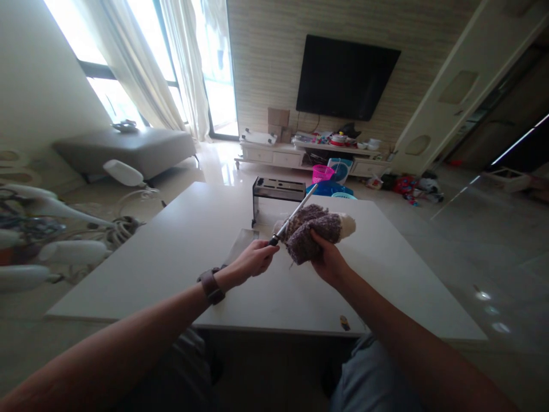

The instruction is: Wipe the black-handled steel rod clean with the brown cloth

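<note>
My left hand [257, 258] is closed around the black handle of a honing steel [299, 209], its thin pale rod slanting up and to the right. Fingers of my right hand [328, 260] grip a bunched, fuzzy brown cloth [319, 229] with a cream-white end. The rod lies close along the cloth's left side; whether they touch I cannot tell. Beyond my hands stands a black-and-metal slotted knife rack [281, 189] on the white table [171, 257]. A flat greyish blade-like piece [241, 245] lies on the table, partly hidden behind my left hand.
A small brown-and-black object [344, 323] lies near the table's front edge. Past the far edge are a pink basket [322, 173] and blue plastic items [328, 187]. White lamp arms [75, 252] stand at the left, a grey bench [128, 151] behind them.
</note>
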`<state>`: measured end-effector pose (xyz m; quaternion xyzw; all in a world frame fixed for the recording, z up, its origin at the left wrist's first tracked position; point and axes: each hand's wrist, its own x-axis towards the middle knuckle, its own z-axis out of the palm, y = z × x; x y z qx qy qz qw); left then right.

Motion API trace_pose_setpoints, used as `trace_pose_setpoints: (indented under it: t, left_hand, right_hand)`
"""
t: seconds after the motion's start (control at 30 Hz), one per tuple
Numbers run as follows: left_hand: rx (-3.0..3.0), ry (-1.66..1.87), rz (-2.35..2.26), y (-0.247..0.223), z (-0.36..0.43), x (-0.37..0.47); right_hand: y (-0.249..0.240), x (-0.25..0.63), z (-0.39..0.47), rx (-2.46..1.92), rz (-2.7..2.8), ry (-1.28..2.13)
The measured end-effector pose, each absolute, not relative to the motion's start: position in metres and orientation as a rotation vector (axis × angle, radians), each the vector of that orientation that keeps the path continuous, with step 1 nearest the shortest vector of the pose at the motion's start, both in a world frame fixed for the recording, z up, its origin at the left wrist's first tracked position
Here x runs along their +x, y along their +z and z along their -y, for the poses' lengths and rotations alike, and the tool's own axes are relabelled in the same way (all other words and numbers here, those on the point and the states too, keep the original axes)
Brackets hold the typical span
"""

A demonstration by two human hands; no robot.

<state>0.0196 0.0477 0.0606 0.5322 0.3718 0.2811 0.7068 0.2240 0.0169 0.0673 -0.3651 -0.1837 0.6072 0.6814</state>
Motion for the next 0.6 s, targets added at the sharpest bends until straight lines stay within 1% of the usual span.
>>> trace_pose_setpoints:
  t: [0.23,0.5,0.6]
  left_hand:
    - [1.158,0.771,-0.736,0.061,-0.047,0.025]
    - [1.399,0.62,-0.753,0.058,-0.037,0.026]
    - [1.563,0.593,-0.792,0.059,-0.03,0.029]
  right_hand:
    - [0.071,0.233,-0.014,-0.831,0.422,1.348]
    - [0.067,0.222,-0.005,-0.849,0.524,1.428]
    - [0.066,0.217,-0.001,-0.884,0.574,1.411]
